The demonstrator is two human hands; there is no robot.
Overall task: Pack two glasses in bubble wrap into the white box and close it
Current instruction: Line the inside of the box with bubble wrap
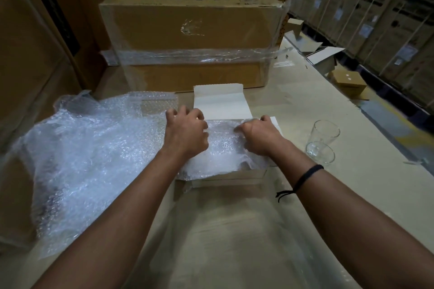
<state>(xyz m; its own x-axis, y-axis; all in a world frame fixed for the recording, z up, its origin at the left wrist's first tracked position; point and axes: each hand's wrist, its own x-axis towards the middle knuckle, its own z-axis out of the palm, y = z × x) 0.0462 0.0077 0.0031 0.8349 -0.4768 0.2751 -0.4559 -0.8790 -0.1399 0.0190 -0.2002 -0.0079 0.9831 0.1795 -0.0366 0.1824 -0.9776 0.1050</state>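
The white box (231, 177) stands open at the middle of the table, its lid flap (220, 103) raised at the back. A sheet of bubble wrap (223, 148) lies over the box's opening and hides the inside. My left hand (186, 130) has its fingers curled on the wrap at the box's left side. At the right side, my right hand (259, 135) pinches the wrap's far edge. Two clear glasses stand bare on the table to the right of the box, one farther (327, 130) and one nearer (319, 155).
A big heap of loose bubble wrap (94, 155) covers the table's left. A large brown "boAt" carton (190, 37) stands behind the white box. Small cartons (348, 83) lie at the far right edge. Stacked cartons line the left and right.
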